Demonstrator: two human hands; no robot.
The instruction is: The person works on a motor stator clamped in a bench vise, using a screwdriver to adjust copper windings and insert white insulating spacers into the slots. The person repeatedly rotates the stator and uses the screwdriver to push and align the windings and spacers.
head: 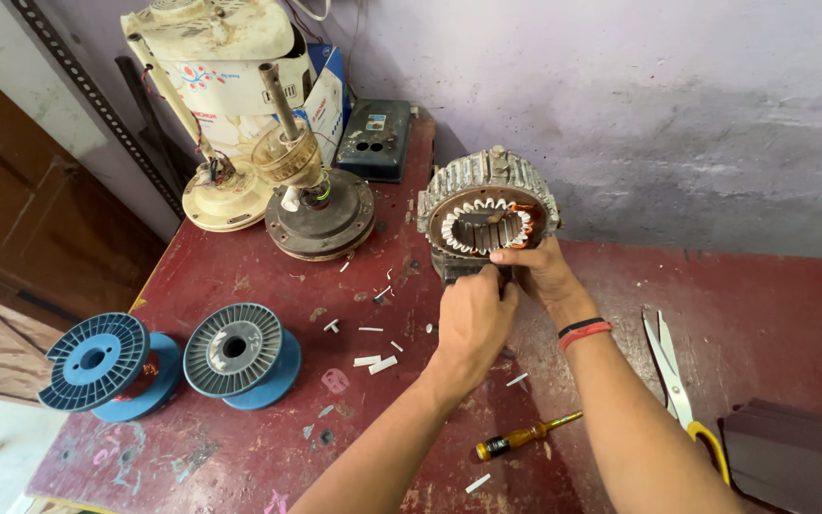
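A ribbed grey motor stator housing point(473, 176) stands on its side on the red workbench point(240, 276), its round bore facing me with white slot liners and copper winding inside. My right hand point(539, 269) grips the lower front rim of the housing; a black and a red band circle that wrist. My left hand point(473, 319) is closed at the lower rim beside the right hand, fingers pinched at the slots. What the left fingers pinch is hidden.
Two blue wire spools point(97, 366) point(240, 352) lie at the left. A dismantled fan motor point(316, 205) and cream fan parts point(221, 105) stand at the back. Yellow-handled scissors point(673, 376), a small screwdriver point(523, 438), white paper strips point(375, 363), a dark block point(796, 457).
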